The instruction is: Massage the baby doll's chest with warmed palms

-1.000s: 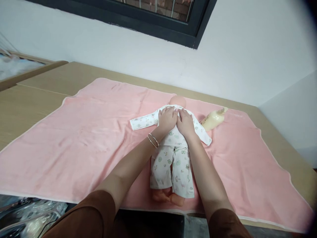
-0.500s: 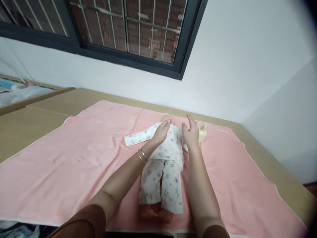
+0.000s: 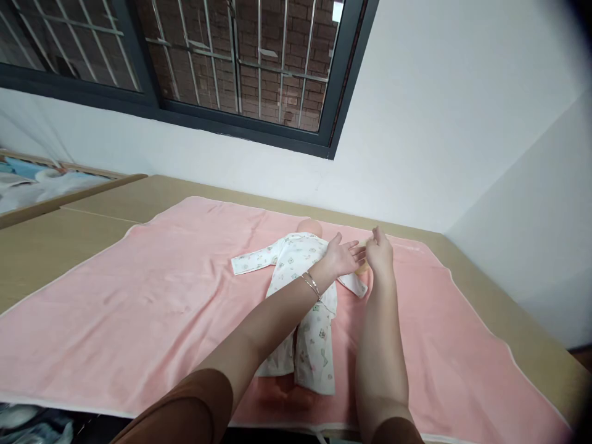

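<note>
A baby doll (image 3: 309, 228) lies on its back on a pink blanket, dressed in a white printed long-sleeved top (image 3: 296, 259) and matching trousers (image 3: 319, 351). One sleeve stretches out to the left; the other (image 3: 354, 285) shows beyond my left wrist. My left hand (image 3: 343, 256) is open over the doll's right-hand side, palm turned up, fingers pointing right. My right hand (image 3: 380, 254) is closed, its fingers partly hidden, around a small pale yellow object (image 3: 363, 269). That object is mostly covered, and its kind is unclear.
The pink blanket (image 3: 152, 296) covers much of a wooden table (image 3: 106, 200). Behind stand a white wall (image 3: 407, 123) and a barred window (image 3: 259, 68). At the left is a wooden-edged space holding white and blue cloth (image 3: 50, 182).
Both hands have moved right. The left has swung from the doll's chest toward the right hand, palm turning upward. The right has reached the yellow object and closed on it.
</note>
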The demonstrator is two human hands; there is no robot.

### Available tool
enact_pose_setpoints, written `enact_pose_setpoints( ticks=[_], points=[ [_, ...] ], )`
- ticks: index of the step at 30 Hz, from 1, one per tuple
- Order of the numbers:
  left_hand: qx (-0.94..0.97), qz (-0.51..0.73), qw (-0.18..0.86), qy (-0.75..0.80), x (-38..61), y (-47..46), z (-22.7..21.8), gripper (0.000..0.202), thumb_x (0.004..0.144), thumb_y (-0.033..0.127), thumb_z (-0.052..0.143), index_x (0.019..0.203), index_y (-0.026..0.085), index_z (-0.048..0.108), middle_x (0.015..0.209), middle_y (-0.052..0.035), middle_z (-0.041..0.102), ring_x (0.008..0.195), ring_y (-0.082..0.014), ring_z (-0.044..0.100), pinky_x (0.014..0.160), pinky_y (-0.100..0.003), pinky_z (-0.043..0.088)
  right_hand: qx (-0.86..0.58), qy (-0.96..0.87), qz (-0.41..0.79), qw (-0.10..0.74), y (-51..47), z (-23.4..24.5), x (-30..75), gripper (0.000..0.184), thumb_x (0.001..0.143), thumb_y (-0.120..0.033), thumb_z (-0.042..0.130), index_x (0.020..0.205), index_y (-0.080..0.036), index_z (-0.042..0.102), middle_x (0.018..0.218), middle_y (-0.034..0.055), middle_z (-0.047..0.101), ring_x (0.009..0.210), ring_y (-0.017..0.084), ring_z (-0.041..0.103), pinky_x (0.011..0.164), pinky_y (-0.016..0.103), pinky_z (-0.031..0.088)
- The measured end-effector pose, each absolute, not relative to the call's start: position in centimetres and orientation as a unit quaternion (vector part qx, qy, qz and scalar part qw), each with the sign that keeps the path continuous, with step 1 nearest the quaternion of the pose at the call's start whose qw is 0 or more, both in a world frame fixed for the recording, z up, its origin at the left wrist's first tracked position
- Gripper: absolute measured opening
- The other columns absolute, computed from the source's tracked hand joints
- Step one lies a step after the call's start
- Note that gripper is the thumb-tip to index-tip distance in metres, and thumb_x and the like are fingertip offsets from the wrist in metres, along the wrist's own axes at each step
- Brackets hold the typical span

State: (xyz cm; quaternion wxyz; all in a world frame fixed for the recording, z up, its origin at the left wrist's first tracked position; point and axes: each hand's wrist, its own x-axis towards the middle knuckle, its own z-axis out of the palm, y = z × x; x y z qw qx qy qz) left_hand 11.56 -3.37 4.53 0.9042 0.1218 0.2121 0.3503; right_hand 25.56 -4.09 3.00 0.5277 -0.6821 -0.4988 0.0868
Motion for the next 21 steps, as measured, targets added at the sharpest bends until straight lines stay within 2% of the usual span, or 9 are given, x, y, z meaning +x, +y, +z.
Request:
enact_pose_setpoints(
  ticks=[3,6,11,14,16,19,21],
  points=[
    [0.095,0.348,0.917,0.172,12.8,-4.0,4.6,0.064,0.109,0.06,0.033,0.145,0.012,0.058,0.123,-0.0196,0.076,0.1,-0.0309,0.079,0.081,-0.043,0.064,-0.696,-0.525,0.061,0.486,-3.8,2.5,24.9,0.079,0.078,-0.024,0.047,0.154,-0.007,0.056,0.15,0.0231,0.066,0.149,0.037,0.053,0.127,0.06,0.04],
    [0.065,0.343,0.927,0.142,12.9,-4.7,5.1,0.062,0.109,0.061,0.035,0.136,0.014,0.065,0.118,-0.0177,0.078,0.095,-0.0325,0.079,0.084,-0.046,0.064,-0.701,-0.538,0.006,0.468,-3.7,2.3,24.2,0.081,0.076,-0.022,0.048,0.155,-0.005,0.053,0.142,0.0245,0.068,0.146,0.038,0.052,0.126,0.063,0.038],
    [0.069,0.343,0.924,0.153,10.8,-5.9,6.1,0.061,0.111,0.058,0.032,0.133,0.012,0.066,0.116,-0.0189,0.078,0.097,-0.0313,0.08,0.087,-0.045,0.064,-0.713,-0.533,0.012,0.456,-3.9,2.9,23.4,0.077,0.08,-0.027,0.05,0.154,-0.008,0.054,0.152,0.0246,0.063,0.15,0.041,0.047,0.125,0.068,0.036],
    [0.117,0.344,0.92,0.149,8.6,-7.5,6.9,0.066,0.113,0.056,0.022,0.137,0.013,0.065,0.125,-0.0202,0.077,0.111,-0.0302,0.078,0.096,-0.044,0.063,-0.683,-0.575,0.014,0.45,-4.7,4.1,22.2,0.067,0.091,-0.041,0.051,0.152,-0.011,0.058,0.162,0.0242,0.055,0.157,0.041,0.042,0.13,0.072,0.025],
    [0.172,0.348,0.914,0.12,6.9,-8.7,7.7,0.064,0.113,0.056,0.024,0.144,0.017,0.064,0.136,-0.0188,0.075,0.125,-0.0303,0.075,0.106,-0.045,0.06,-0.641,-0.623,-0.006,0.448,-5.6,5.2,20.5,0.062,0.099,-0.05,0.047,0.151,-0.019,0.06,0.17,0.0188,0.048,0.164,0.04,0.032,0.132,0.075,0.014],
    [0.265,0.386,0.876,0.111,4.4,-9.9,9.1,0.061,0.112,0.059,0.031,0.153,0.024,0.06,0.15,-0.0135,0.069,0.143,-0.0304,0.064,0.12,-0.048,0.051,-0.581,-0.69,-0.024,0.431,-7.6,6.8,16.6,0.059,0.108,-0.052,0.036,0.158,-0.029,0.055,0.177,0.0101,0.04,0.169,0.035,0.022,0.133,0.073,0.013],
    [0.346,0.441,0.809,0.175,3.1,-10.1,9.6,0.063,0.111,0.062,0.029,0.157,0.027,0.057,0.154,-0.0099,0.067,0.152,-0.03,0.056,0.128,-0.05,0.045,-0.548,-0.729,-0.032,0.409,-9.2,7.5,13.7,0.061,0.11,-0.053,0.029,0.165,-0.032,0.046,0.18,0.0058,0.034,0.171,0.032,0.017,0.136,0.07,0.01]
  ],
)
